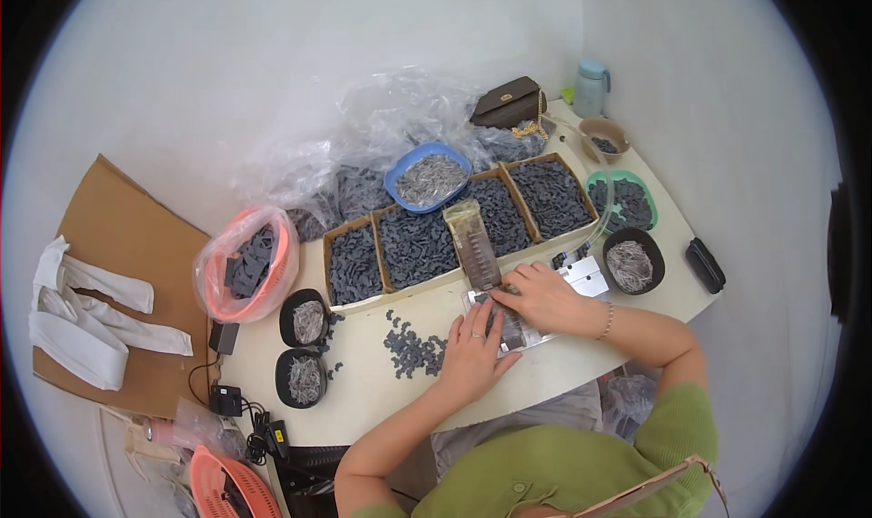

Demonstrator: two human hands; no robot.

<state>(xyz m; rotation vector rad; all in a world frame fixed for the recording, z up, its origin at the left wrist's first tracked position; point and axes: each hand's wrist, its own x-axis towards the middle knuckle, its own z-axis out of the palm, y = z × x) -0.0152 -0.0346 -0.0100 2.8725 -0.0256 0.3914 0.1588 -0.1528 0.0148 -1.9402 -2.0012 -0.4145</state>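
Observation:
A metal fixture [515, 334] with dark parts in it lies near the table's front edge, under both my hands. My left hand [472, 354] rests on its left side, fingers stretched out and a ring on one of them. From the right, my right hand [543, 302] bends over the fixture's top, thumb and fingertips drawn together; what they pinch is too small to make out. Behind the hands a clear, yellowish-edged plate with dark slots [474, 250] leans on the parts box. Left of my left hand lies a loose pile of small dark grey parts [413, 347].
A divided cardboard box [400, 288] of grey parts spans the table. A blue tray [396, 197] of metal pins sits on it. Black bowls [289, 323] stand left, another black bowl [656, 277] right, beside a green tray [647, 191]. A clear hose [610, 191] runs to the fixture.

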